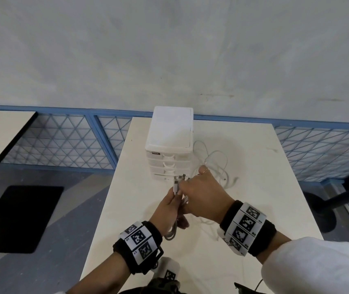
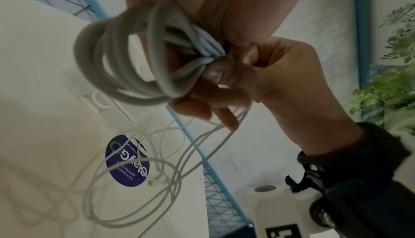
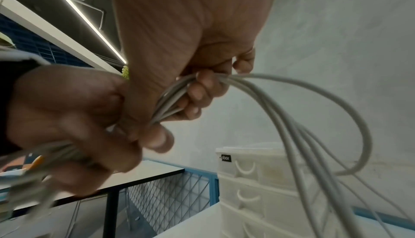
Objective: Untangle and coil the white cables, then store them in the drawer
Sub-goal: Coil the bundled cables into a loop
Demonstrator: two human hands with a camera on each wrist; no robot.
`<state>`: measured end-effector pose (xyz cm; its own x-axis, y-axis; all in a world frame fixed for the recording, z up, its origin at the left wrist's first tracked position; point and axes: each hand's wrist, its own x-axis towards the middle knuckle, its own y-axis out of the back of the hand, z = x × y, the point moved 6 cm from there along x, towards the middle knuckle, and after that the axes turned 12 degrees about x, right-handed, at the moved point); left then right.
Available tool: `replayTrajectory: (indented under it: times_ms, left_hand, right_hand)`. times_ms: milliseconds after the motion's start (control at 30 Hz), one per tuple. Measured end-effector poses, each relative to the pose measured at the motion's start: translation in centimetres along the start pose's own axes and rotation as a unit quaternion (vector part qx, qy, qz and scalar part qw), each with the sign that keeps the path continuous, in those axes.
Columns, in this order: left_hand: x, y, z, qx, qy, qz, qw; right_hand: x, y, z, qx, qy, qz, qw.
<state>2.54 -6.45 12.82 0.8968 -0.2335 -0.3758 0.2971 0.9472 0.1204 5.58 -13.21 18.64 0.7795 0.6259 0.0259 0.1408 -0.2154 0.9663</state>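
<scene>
A white table (image 1: 254,209) carries everything, with a second table (image 1: 2,132) off to the left across a gap and a blue mesh railing (image 1: 63,141) running behind both. At the far edge of the white table stands a white drawer unit (image 1: 170,143), its stacked drawers all closed, handles facing the person. Just to its right lies a loose tangle of thin white cables (image 1: 216,164), sprawling over the tabletop; in the left wrist view these strands cross a round blue sticker (image 2: 128,161) on the table. In front of the drawer unit, above the table, both hands meet on a bundle of white cable (image 1: 176,200). The left hand (image 1: 170,209) has its fingers curled round the coiled loops, which hang out below the palm. The right hand (image 1: 201,189) reaches over from the right, its fingers curled round the same strands just beside the left; several connector ends (image 1: 178,179) stick up between the hands, close to the lowest drawer front.
</scene>
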Motion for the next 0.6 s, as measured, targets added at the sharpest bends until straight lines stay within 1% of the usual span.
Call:
replayTrajectory:
  times_ms: [67,133,200,267,333,400,433,500,600]
  left_hand:
    - [0.2,0.0,-0.1,-0.012,0.015,0.001,1.0]
    - [0.5,0.1,-0.1,-0.019,0.019,-0.001,1.0]
    - [0.8,0.4,-0.3,-0.031,0.036,0.004,0.999]
    - [1.2,0.7,-0.6,-0.089,0.07,0.003,0.994]
    - [1.4,0.7,-0.6,-0.119,0.089,-0.014,0.989]
    - [1.5,0.4,-0.6,-0.094,0.087,-0.058,0.99]
    - [1.3,0.4,-0.6,-0.06,0.083,-0.071,0.992]
    - [0.9,0.4,-0.2,-0.001,0.065,-0.071,0.995]
    - [0.7,0.2,0.0,0.015,0.049,-0.071,0.996]
  right_hand:
    - [-0.1,-1.0,0.0,-0.001,0.014,0.015,1.0]
    - [-0.2,-1.7,-0.1,-0.01,0.024,0.008,1.0]
    - [-0.2,-1.7,-0.5,-0.02,0.043,0.016,0.999]
    - [-0.6,-1.9,-1.2,-0.01,0.066,0.016,0.998]
    - [-0.8,-2.2,-1.3,0.009,0.077,0.018,0.997]
    - [-0.8,-2.4,-0.9,0.037,0.071,0.011,0.997]
    - [-0.8,-2.4,-0.6,0.05,0.059,0.005,0.997]
    - [-1.0,-2.2,-0.4,0.068,0.032,0.0,0.997]
    - [-1.2,-1.5,-0.4,0.129,0.004,-0.004,0.992]
